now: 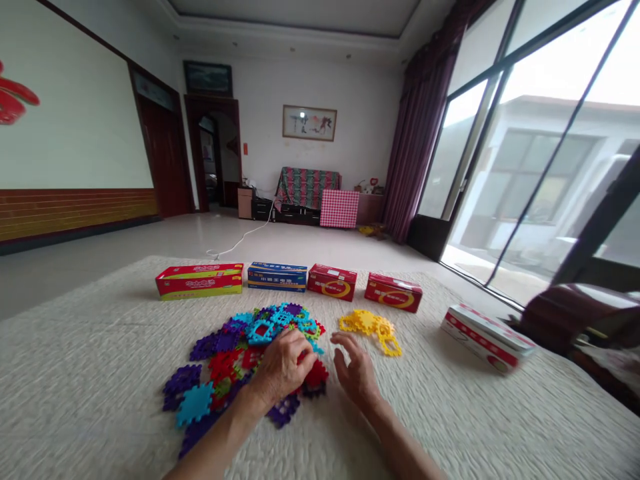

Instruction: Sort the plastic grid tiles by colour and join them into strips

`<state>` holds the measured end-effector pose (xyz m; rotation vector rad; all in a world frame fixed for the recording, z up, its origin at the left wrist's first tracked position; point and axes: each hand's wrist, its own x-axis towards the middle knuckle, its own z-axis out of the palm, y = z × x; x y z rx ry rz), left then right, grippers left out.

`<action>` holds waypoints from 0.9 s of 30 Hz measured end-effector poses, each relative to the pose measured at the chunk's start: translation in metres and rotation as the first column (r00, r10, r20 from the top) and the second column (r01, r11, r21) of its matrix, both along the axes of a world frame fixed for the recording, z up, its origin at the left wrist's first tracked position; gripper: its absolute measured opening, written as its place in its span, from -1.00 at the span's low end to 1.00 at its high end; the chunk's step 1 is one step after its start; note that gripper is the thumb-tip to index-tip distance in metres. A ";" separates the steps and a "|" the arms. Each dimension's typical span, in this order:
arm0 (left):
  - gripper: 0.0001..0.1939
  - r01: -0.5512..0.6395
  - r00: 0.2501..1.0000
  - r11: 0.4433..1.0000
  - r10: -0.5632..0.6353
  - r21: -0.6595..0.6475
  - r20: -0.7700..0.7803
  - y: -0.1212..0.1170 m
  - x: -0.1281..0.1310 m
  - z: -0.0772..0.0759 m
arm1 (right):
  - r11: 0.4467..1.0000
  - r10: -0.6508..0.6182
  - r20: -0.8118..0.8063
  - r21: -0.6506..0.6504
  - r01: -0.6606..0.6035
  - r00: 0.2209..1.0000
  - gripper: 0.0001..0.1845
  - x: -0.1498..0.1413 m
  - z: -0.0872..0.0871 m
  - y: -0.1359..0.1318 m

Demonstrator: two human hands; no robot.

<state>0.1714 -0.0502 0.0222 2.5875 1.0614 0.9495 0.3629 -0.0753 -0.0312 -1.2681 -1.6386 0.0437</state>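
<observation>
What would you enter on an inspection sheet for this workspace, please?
Surface: cream textured fabric mat, lightly rippled.
Job's things: loose purple, red, blue and green plastic interlocking pieces, piled and overlapping; yellow plastic interlocking pieces grouped separately.
Clutter: five printed cardboard boxes beyond and to the right: red-and-yellow-green, blue, two red, white-and-red.
Grip: left hand over the mixed pile, contents hidden; right hand open, nothing seen in it.
Cables: white cable on the floor beyond the mat.
Surroundings: purple curtain, glazed doors at right.
</observation>
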 end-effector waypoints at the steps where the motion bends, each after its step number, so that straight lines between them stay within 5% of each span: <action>1: -0.82 0.026 0.999 0.999 -0.025 -0.026 0.025 0.003 0.018 -0.002 | 0.997 -0.076 0.026 0.021 0.076 0.997 -0.72 0.018 -0.001 0.003; 4: -0.79 0.088 0.991 0.991 -0.077 -0.101 0.107 0.014 0.078 -0.016 | 0.964 -0.267 0.065 0.026 0.266 0.961 -0.69 0.077 -0.006 0.009; 8: -0.63 -0.066 0.972 0.981 0.104 -0.180 0.211 0.036 0.148 -0.041 | 0.911 -0.355 0.188 -0.152 0.384 0.916 -0.42 0.140 -0.012 0.018; 12: -0.60 -0.269 0.938 0.926 0.314 -0.265 0.148 0.067 0.186 -0.054 | 0.855 -0.301 0.288 -0.340 0.391 0.909 -0.21 0.165 -0.017 0.031; 16: -0.48 -0.389 0.901 0.870 0.428 -0.303 0.073 0.095 0.206 -0.055 | 0.864 -0.252 0.305 -0.357 0.356 0.918 -0.21 0.166 -0.021 0.039; 20: -0.45 -0.347 0.930 0.891 0.368 -0.294 0.018 0.109 0.222 -0.057 | 0.877 -0.239 0.298 -0.343 0.337 0.924 -0.18 0.164 -0.021 0.037; 27: -0.69 -0.073 0.997 0.965 0.070 -0.252 -0.023 0.112 0.222 -0.055 | 0.920 -0.172 0.243 -0.307 0.244 0.955 -0.27 0.164 -0.015 0.032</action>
